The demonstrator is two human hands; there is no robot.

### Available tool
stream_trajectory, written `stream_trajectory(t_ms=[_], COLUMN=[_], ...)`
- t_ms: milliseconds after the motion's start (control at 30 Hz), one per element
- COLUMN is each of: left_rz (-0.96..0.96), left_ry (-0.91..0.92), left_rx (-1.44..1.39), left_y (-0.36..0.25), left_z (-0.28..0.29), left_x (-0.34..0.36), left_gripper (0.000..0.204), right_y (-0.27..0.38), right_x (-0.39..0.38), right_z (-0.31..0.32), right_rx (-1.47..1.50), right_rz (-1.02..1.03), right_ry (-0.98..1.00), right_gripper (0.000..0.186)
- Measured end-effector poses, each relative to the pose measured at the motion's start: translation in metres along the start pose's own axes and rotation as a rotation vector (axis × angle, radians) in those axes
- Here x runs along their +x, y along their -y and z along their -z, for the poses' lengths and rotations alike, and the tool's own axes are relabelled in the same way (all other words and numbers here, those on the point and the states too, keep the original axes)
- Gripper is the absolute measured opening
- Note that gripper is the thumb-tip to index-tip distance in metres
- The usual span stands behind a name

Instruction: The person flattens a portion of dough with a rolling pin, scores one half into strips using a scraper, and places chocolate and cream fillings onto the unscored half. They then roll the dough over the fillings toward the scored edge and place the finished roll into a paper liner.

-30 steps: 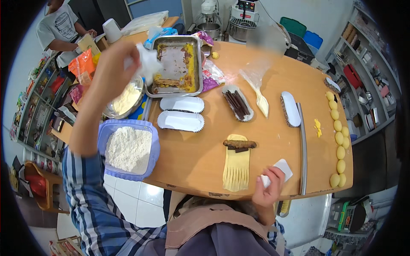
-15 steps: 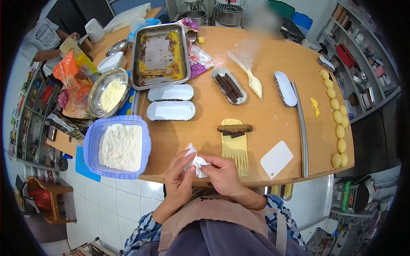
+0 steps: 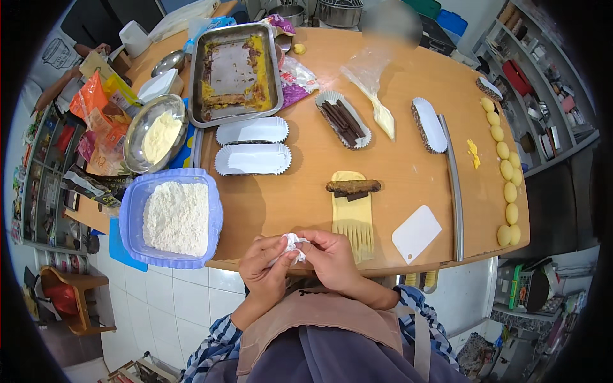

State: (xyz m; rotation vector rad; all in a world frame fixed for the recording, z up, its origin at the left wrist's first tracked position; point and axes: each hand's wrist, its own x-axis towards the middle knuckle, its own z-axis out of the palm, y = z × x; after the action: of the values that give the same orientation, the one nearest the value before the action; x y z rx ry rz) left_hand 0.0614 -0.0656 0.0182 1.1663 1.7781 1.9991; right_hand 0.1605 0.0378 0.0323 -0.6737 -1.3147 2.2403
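My left hand [image 3: 263,265] and my right hand [image 3: 331,260] meet at the table's front edge, both closed on a crumpled white tissue [image 3: 294,245]. Just beyond them lies a flat strip of yellow dough [image 3: 351,217], its near end cut into narrow strands. Dark chocolate sticks [image 3: 359,195] and a browned, roll-shaped filling [image 3: 353,186] rest across its far part. A white scraper [image 3: 416,234] lies to the right of the dough. On the left stands a lilac tub [image 3: 214,220] of white flour [image 3: 175,217].
Paper baking cases [image 3: 253,159], one holding chocolate sticks [image 3: 345,122], stand further back near a piping bag [image 3: 383,118]. A metal rod [image 3: 454,191] and several dough balls [image 3: 506,169] line the right. A smeared baking tray [image 3: 274,83] sits back left, where another person [image 3: 60,57] stands.
My hands have drawn closer together around the tissue, squeezing it smaller. The view has shifted slightly; the dough and its fillings lie as before.
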Motion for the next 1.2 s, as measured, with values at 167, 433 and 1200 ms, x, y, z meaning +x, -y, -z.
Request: stream_trajectory(t_ms=[167,433,1200], left_rz=[0.08,-0.146,-0.252], left_ry=[0.035,0.106,0.362], left_rx=[-0.018,0.494,0.95], left_y=[-0.015,-0.015,-0.023], left_z=[0.0,0.005,-0.044], left_x=[0.013,0.052,0.107], left_gripper=[0.027,0.019,0.022], right_y=[0.001,0.067,0.136], right_x=[-0.009,-0.015,0.065], right_z=[0.011,0.067,0.169], right_rx=[-0.107,-0.802,-1.286], right_rz=[0.105,0.415,0.136], right_ry=[0.001,-0.266,-0.136], right_gripper=[0.014,0.012,0.023])
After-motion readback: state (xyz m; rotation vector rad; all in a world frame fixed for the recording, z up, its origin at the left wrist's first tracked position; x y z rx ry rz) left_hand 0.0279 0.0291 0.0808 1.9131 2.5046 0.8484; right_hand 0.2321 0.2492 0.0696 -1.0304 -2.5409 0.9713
